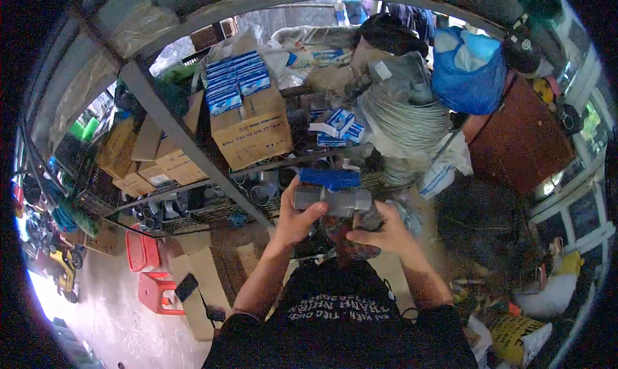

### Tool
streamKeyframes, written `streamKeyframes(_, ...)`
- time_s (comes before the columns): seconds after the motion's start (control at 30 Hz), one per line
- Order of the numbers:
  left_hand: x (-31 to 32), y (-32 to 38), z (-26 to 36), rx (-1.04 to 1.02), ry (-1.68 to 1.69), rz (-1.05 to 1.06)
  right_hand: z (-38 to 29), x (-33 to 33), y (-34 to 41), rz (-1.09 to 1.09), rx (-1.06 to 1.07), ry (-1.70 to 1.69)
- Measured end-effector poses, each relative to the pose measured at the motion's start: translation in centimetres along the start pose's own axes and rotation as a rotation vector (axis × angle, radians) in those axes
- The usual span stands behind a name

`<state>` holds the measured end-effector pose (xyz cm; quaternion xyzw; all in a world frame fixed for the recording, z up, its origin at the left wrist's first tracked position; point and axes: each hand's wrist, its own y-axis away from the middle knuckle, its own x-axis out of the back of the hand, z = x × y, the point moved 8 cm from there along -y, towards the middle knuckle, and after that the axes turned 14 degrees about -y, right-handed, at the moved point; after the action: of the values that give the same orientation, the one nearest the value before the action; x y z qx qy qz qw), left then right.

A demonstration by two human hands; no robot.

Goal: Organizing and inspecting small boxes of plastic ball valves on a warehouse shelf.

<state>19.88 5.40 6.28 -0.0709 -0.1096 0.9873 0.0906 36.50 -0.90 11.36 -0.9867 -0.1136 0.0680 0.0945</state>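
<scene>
A grey plastic ball valve point(333, 201) with a blue lever handle point(330, 178) is held up in front of my chest. My left hand point(300, 217) grips its left end, thumb across the grey body. Close below the valve's right end, a short grey piece, apparently a pipe fitting point(368, 220), sits between the thumb and fingers of my right hand point(386, 231). The fitting's far side is hidden, and I cannot tell whether it touches the valve. Behind the hands stands a wire rack point(193, 213) holding grey pipe fittings.
A carton point(253, 137) topped with blue-and-white boxes point(236, 82) stands on the shelf beyond. Coiled cable point(405, 120) and a blue plastic bag point(468, 74) are at right. A slanted metal post point(193, 144) crosses at left, near a red stool point(157, 292) and a phone point(186, 287) on cardboard.
</scene>
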Motion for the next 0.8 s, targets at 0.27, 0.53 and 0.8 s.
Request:
streamKeyframes(0.27,0.6,-1.4,0.8,0.003,0.072,-0.14,3.5,-1.1,-0.9,-0.312,-0.213,-0.123)
streamKeyframes(0.53,-2.9,0.7,-3.6,0.151,0.143,-0.142,11.6,-1.3,3.3,-0.208,-0.383,-0.584)
streamKeyframes(0.8,-2.6,1.3,-4.9,0.145,0.077,-0.071,10.4,4.3,8.0,0.32,-0.405,-0.328)
